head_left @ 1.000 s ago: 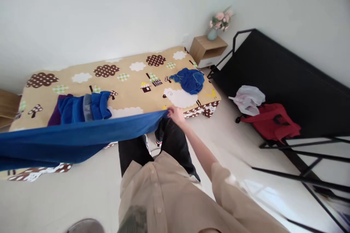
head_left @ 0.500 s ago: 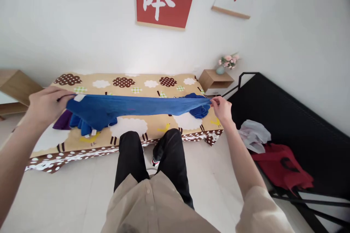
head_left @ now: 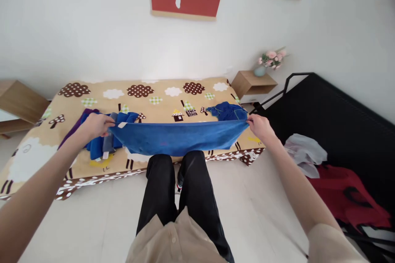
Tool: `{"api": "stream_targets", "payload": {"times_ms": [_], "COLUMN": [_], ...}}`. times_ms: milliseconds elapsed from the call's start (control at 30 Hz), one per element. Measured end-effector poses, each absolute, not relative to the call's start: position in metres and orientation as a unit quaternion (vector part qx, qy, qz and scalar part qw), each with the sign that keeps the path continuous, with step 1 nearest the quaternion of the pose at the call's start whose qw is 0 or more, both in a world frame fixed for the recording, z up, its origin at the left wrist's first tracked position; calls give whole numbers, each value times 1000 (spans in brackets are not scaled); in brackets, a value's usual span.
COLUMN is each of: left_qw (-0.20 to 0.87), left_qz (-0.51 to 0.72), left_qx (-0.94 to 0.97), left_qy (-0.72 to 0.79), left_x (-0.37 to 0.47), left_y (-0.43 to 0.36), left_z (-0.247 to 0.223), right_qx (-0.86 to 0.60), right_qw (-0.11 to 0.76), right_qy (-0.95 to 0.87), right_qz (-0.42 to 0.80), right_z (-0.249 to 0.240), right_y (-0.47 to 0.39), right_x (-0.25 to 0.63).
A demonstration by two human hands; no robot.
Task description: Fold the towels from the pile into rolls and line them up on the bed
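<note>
A blue towel [head_left: 179,137] hangs stretched lengthwise between my hands, its top edge nearly level and its lower part drooping in front of my knees. My left hand [head_left: 98,125] pinches one upper corner, close to a white label [head_left: 122,125]. At the opposite corner, my right hand [head_left: 261,126] is closed on the cloth. Behind my left hand, folded blue, grey and purple cloths [head_left: 108,144] lie side by side on the bed. A crumpled blue cloth [head_left: 228,111] rests beyond my right hand.
The bed [head_left: 166,96] wears a patterned beige sheet. To its right stand a wooden nightstand [head_left: 247,84] and a vase of pink flowers [head_left: 261,70]. A black framed panel [head_left: 333,119], a clear plastic bag [head_left: 304,152] and a red bag [head_left: 348,193] are on my right.
My left hand has moved right and slightly down, and my right hand slightly right. The towel hangs wider and lower now. The view has shifted a little.
</note>
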State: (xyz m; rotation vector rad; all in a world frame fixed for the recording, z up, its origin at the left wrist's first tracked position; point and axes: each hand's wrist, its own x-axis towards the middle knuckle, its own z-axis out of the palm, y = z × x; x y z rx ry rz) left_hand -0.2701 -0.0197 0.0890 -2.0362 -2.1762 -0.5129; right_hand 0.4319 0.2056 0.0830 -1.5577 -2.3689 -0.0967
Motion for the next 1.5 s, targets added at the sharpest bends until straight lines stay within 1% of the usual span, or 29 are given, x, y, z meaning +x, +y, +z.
{"api": "stream_targets", "payload": {"times_ms": [67,100,167,267,400,500,567,667,733,867,933,1033,1100,1167,1300,1500], "left_qw": [-22,-47,-33,-3,20,52,57,35,7,-102,-143,-182,-191,-186,-169,-169], "left_qz": [-114,-96,-111,-139,-218,-256,-252,-229,-215,-137,-83,-14,12,19,-21,-135], "left_qx": [-675,-673,-659,-618,-524,-488,-513,-563,-566,-529,-518,-507,-501,-494,-478,-518], "left_qy": [-729,-732,-743,-774,-823,-833,-819,-794,-796,-831,-839,-843,-844,-849,-862,-828], "left_x": [-276,-279,-286,-286,-269,-254,-248,-245,-244,-228,-214,-195,-188,-188,-202,-211], "left_y": [-1,9,28,51,65,64,56,37,25,8,3,-2,-5,-8,-17,-38], "left_z": [76,70,59,52,68,75,63,18,-24,-109,-145,-184,-201,-211,-220,-231], "right_qx": [-551,-556,-566,-586,-619,-614,-606,-594,-590,-594,-608,-634,-644,-651,-660,-658], "right_qw": [138,135,146,190,246,297,322,329,314,250,190,86,36,11,16,1], "right_qy": [-823,-820,-811,-787,-746,-731,-727,-733,-740,-753,-757,-750,-744,-740,-738,-741], "right_qz": [-13,-3,14,15,3,4,9,42,79,135,148,167,175,170,141,136], "right_z": [69,62,50,42,46,42,27,-15,-54,-135,-167,-199,-212,-221,-231,-234], "right_y": [229,241,267,304,337,345,345,339,334,316,303,281,268,259,250,237], "right_x": [425,421,410,389,366,362,365,373,379,388,392,399,403,407,412,421]}}
